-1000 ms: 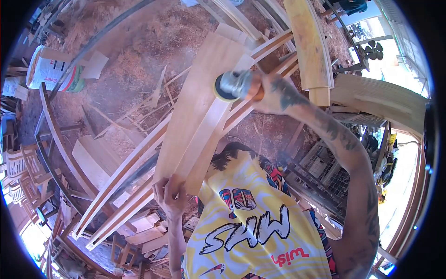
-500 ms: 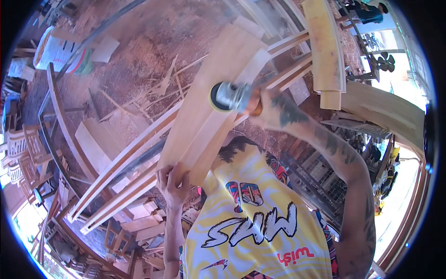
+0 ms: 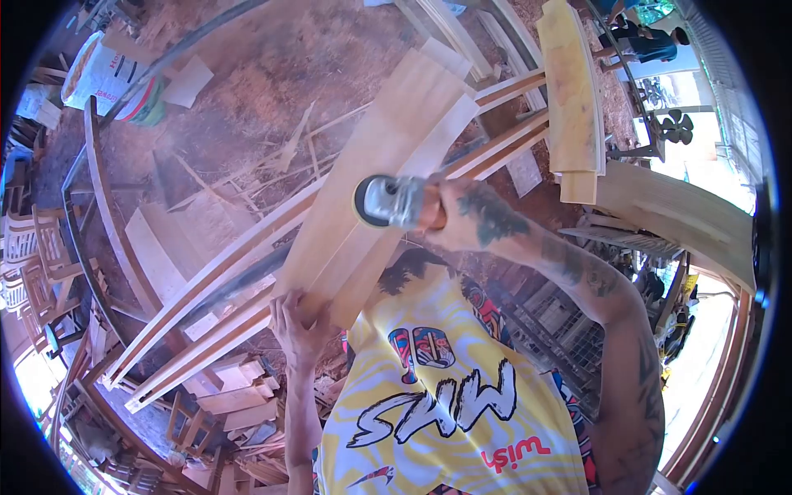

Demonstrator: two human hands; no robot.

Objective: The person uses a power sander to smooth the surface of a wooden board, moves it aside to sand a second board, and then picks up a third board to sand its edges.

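Observation:
A power sander with a round disc rests on the upper face of a long, pale wooden board. My right hand is wrapped round its body. The board lies slantwise across several long wooden rails. At its near end, my left hand grips the edge, with the fingers partly hidden. The sander and the hand on it are slightly blurred.
Curved rails run beneath the board. Stacked planks lie at the upper right, near a fan and another person. A sack, chairs and wood offcuts are at the left.
My right hand and the sander have moved down and left along the board, nearer my left hand. My left hand still holds the near end. The whole view has shifted slightly.

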